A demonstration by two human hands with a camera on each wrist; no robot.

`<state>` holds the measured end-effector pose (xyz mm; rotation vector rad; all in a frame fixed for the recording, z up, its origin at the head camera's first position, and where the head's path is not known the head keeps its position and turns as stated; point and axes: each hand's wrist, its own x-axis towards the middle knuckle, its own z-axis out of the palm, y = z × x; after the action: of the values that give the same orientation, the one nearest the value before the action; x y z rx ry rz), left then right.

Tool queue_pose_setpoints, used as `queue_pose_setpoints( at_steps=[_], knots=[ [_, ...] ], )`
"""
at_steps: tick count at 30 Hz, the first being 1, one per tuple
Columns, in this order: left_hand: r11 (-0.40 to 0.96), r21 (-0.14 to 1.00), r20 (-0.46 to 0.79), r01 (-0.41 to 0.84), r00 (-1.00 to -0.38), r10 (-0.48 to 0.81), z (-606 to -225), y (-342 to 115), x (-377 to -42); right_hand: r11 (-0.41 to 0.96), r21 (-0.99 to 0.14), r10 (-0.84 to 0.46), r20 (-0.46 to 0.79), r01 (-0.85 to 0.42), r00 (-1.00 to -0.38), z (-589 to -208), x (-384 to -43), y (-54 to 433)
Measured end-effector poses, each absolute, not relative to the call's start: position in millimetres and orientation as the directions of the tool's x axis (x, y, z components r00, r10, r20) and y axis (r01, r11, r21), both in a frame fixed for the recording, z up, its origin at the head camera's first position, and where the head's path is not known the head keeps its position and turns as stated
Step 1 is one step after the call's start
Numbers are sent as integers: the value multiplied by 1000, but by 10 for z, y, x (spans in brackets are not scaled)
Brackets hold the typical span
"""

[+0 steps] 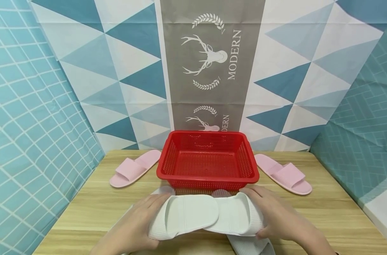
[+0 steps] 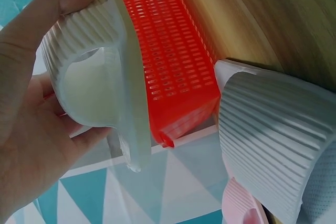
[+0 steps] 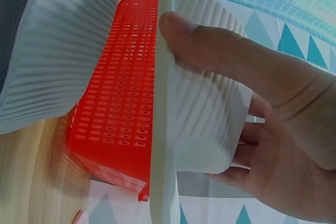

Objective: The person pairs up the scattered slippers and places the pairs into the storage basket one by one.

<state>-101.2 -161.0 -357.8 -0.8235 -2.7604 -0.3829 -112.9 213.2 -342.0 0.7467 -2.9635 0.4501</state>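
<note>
My left hand (image 1: 139,221) grips a white slipper (image 1: 193,214) around its ribbed strap, thumb on one side and fingers on the other. A second white slipper (image 1: 233,214) is held the same way by my right hand (image 1: 276,214). The soles point inward and their ends overlap in the head view, above the table in front of the red basket (image 1: 209,185). Below my hands lie two grey slippers: the left one (image 2: 273,129) is mostly hidden by my left hand in the head view, and the right one (image 1: 249,244) shows partly under the white pair.
The perforated basket stands at the back of the wooden table (image 1: 88,209) with nothing inside. One pink slipper (image 1: 129,170) lies to its left, another pink slipper (image 1: 289,175) to its right. Patterned sheets (image 1: 209,71) rise behind and at both sides.
</note>
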Motion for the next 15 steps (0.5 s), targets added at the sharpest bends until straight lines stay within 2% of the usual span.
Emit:
queue_pose_setpoints(
  at_steps=[8, 15],
  knots=[
    [815, 217, 270, 538, -835, 479, -3563, -1604, -1011, 833, -315, -449, 95, -454, -889, -3418, -1146, 2098],
    [811, 177, 301, 558, -815, 495, -3585, -1606, -1004, 816, -302, -483, 114, -493, -868, -3441, -1156, 2085]
  ],
)
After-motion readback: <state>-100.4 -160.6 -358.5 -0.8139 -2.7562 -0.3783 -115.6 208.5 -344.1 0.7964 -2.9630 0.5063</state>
